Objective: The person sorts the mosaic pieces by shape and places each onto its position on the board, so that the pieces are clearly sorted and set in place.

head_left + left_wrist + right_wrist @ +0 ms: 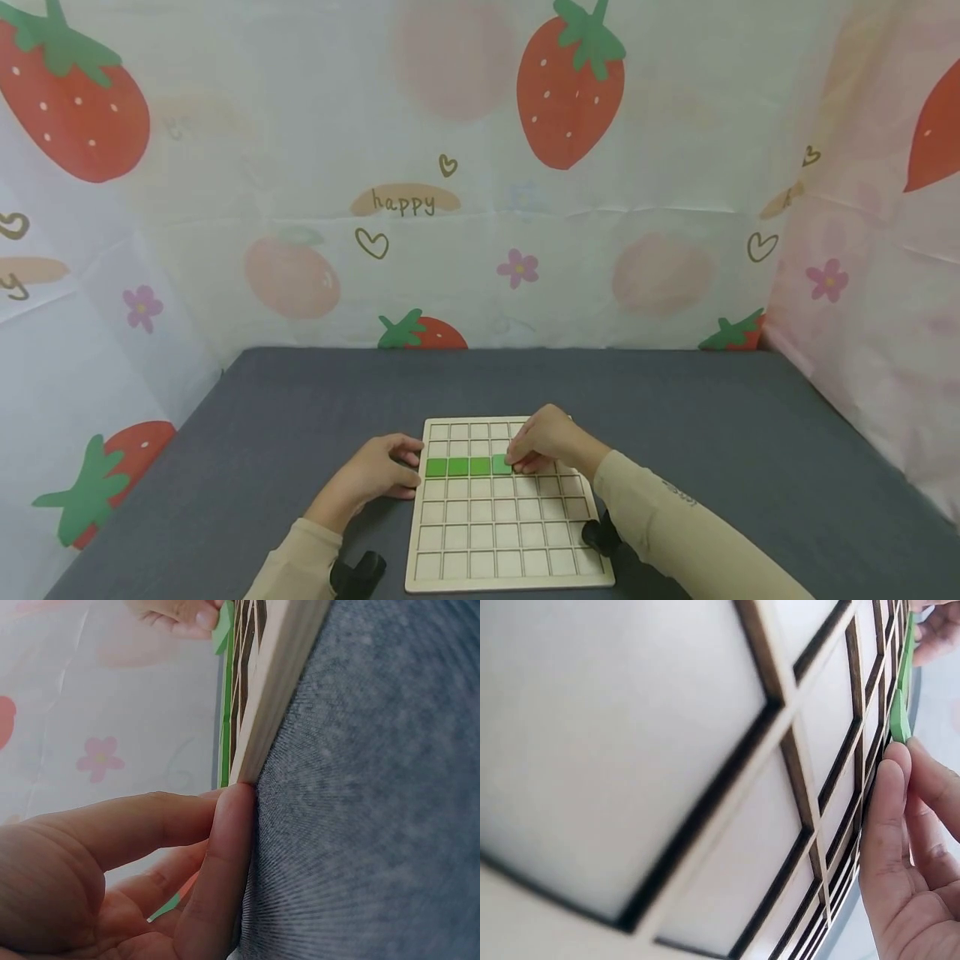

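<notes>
A pale wooden grid board [485,537] lies on the dark cloth. In its third row from the far edge, several green square tiles [457,467] sit side by side from the left. My right hand [555,437] pinches a lighter green tile [501,464] by its right edge, just right of that row. The right wrist view shows this tile [899,720] tilted, between thumb and fingertips. My left hand [378,473] rests at the board's left edge; in the left wrist view its fingertips touch the board's side [259,739], without wrapping round it.
The dark cloth [300,392] covers the table. A strawberry-printed curtain [315,150] stands behind and at both sides. A black device [360,575] is by the left wrist and another [600,535] under the right wrist, over the board's right edge.
</notes>
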Demonstrator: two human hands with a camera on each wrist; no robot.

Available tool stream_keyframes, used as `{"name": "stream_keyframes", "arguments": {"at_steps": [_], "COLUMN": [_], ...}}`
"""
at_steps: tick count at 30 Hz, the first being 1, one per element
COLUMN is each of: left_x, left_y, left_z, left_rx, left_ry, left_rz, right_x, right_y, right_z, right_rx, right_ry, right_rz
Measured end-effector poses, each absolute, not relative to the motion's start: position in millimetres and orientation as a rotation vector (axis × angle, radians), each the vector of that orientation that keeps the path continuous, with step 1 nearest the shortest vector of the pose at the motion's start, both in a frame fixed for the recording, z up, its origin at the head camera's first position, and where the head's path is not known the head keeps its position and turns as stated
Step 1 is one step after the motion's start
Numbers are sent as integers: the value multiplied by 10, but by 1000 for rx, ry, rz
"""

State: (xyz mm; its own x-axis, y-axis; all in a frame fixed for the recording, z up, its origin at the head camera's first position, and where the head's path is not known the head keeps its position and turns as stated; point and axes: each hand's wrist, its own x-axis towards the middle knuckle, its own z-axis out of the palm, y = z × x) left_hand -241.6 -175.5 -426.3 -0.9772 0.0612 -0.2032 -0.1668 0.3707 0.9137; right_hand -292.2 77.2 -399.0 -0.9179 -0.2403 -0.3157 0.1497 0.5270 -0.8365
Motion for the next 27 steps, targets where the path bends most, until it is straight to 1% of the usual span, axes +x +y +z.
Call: {"name": "stream_keyframes", "arguments": {"at_steps": [20,27], "left_x": [-2418,-2420], "left_y": [-1777,-1768], "left_z": [-4262,-4285], "left_rx": [-73,-63], "left_ry": [2419,2420], "left_rz": [1649,1667], "right_x": [-2913,-2913], "right_y": [743,893], "right_z": [-3986,-3927], "right_rx": [-156,-189], "right_ry": [2443,2425], "right_rz": [-1305,-1354]}}
